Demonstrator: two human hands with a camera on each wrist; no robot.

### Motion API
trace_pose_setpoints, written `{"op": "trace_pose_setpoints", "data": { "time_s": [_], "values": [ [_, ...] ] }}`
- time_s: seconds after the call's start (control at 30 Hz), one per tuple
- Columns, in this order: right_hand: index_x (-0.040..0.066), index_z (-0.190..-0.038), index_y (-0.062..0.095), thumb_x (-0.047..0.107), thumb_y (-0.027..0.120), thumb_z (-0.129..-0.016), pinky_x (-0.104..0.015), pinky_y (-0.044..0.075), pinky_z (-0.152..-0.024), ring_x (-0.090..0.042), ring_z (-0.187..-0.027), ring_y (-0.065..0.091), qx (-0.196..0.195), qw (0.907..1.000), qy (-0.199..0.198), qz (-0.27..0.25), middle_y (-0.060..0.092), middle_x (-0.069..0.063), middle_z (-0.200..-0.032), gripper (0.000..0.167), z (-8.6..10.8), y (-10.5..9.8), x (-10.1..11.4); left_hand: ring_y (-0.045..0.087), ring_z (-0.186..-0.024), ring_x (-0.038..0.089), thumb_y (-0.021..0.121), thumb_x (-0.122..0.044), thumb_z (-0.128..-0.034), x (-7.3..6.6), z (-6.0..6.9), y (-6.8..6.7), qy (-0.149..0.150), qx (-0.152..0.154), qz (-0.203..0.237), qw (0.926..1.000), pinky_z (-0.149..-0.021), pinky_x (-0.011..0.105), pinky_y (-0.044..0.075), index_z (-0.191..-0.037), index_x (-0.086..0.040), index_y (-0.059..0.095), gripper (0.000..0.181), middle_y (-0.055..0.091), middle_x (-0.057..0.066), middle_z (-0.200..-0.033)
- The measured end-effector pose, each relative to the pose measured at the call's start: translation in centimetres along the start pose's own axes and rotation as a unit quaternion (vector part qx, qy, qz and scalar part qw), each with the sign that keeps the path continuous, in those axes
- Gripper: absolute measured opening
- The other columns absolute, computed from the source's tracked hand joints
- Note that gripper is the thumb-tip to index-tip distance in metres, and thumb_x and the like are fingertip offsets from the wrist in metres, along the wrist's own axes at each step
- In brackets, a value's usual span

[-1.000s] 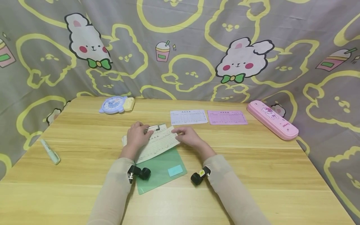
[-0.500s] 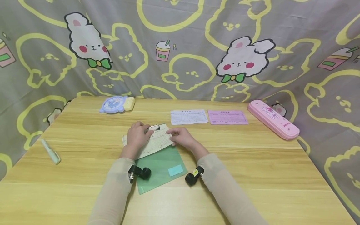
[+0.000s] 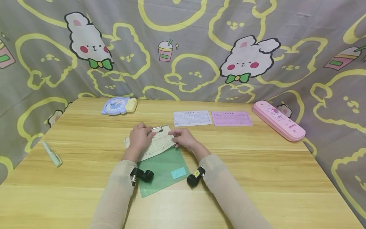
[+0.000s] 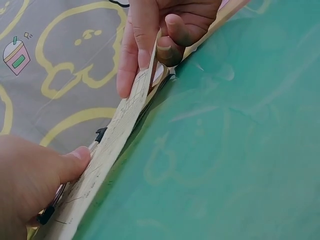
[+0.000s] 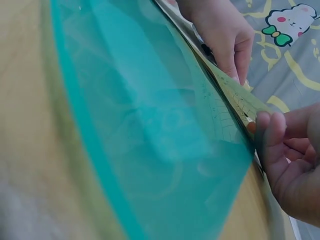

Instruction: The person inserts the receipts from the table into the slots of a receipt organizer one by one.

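A cream printed sheet lies at a slant over a green folder with a metal clip at its top edge. My left hand rests on the sheet's left part, its thumb beside the clip; in the left wrist view that thumb presses by the clip. My right hand pinches the sheet's right edge between thumb and fingers. The right wrist view shows the right hand holding the lifted paper corner, the left hand beyond it.
At the back lie a white card and a pink-purple card, with a pink pencil case to their right. A blue round clock-like item stands back left, and a pale green marker lies far left.
My right hand has moved left with the edge of the cream sheet, which now lies lower and further left. My left hand has stayed about where it was.
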State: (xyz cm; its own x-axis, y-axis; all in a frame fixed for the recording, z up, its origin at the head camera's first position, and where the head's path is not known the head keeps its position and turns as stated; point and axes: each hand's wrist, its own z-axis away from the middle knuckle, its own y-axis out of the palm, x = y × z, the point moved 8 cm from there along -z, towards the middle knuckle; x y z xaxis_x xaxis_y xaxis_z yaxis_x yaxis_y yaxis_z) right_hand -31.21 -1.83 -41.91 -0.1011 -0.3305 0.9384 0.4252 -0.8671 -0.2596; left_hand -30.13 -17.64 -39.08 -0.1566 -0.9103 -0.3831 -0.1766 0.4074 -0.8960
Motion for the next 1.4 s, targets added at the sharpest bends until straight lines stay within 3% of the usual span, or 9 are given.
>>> {"op": "trace_pose_setpoints", "data": {
  "time_s": [0.27,0.77,1.4],
  "values": [
    [0.001,-0.108,0.058,-0.007,0.055,-0.076,-0.020,0.041,-0.045,-0.012,-0.050,0.048,-0.001,1.0000,0.001,0.003,0.056,-0.013,-0.090,0.033,-0.3,0.0,0.2,0.035,-0.074,0.022,0.050,-0.030,-0.0872,-0.5,0.0,0.0,0.041,-0.003,-0.033,0.9986,-0.067,0.037,0.031,-0.109,-0.007,0.060,0.033,0.042,0.004,-0.082],
    [0.001,-0.108,0.058,-0.006,0.056,-0.076,-0.019,0.039,-0.043,-0.013,-0.049,0.048,-0.002,0.9999,0.006,0.016,0.055,-0.010,-0.092,0.033,-0.9,0.1,0.8,0.038,-0.073,0.024,0.050,-0.030,-0.0870,-0.5,0.1,0.0,0.055,-0.012,-0.041,0.9976,-0.066,0.038,0.032,-0.105,-0.009,0.062,0.030,0.043,0.004,-0.082],
    [0.000,-0.106,0.059,-0.007,0.054,-0.076,-0.019,0.038,-0.041,-0.012,-0.046,0.047,-0.011,0.9996,-0.009,0.024,0.051,-0.010,-0.085,0.032,-1.8,0.1,1.1,0.038,-0.074,0.023,0.050,-0.031,-0.0868,-0.3,0.0,0.1,0.046,-0.009,-0.034,0.9983,-0.067,0.038,0.032,-0.108,-0.009,0.061,0.033,0.044,0.004,-0.084]
  ]
}}
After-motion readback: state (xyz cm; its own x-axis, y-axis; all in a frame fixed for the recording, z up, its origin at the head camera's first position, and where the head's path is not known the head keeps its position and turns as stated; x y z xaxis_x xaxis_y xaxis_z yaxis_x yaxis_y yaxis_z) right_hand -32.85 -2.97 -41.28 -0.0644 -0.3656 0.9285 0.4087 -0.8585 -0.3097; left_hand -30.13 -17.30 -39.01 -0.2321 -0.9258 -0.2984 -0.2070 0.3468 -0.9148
